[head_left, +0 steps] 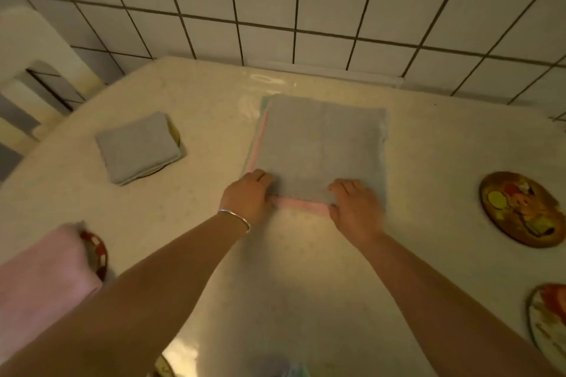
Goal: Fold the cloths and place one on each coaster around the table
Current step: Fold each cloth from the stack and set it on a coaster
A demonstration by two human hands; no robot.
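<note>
Both hands pinch the near edge of the grey cloth [321, 144] atop the stack.

The left hand [248, 193] and right hand [352, 205] grip its near corners (a pink cloth [300, 203] shows beneath) mid-table [428, 193]; a folded grey cloth [137, 147] covers the far-left coaster [176, 135], while two painted coasters [520, 208] lie bare at right.

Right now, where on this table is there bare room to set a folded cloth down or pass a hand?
Bare table lies between the forearms, near of the cloth stack, and between the stack and the bare coasters on the right. A narrower strip separates the stack from the folded grey cloth. The near-left is crowded by the pink cloth.
</note>
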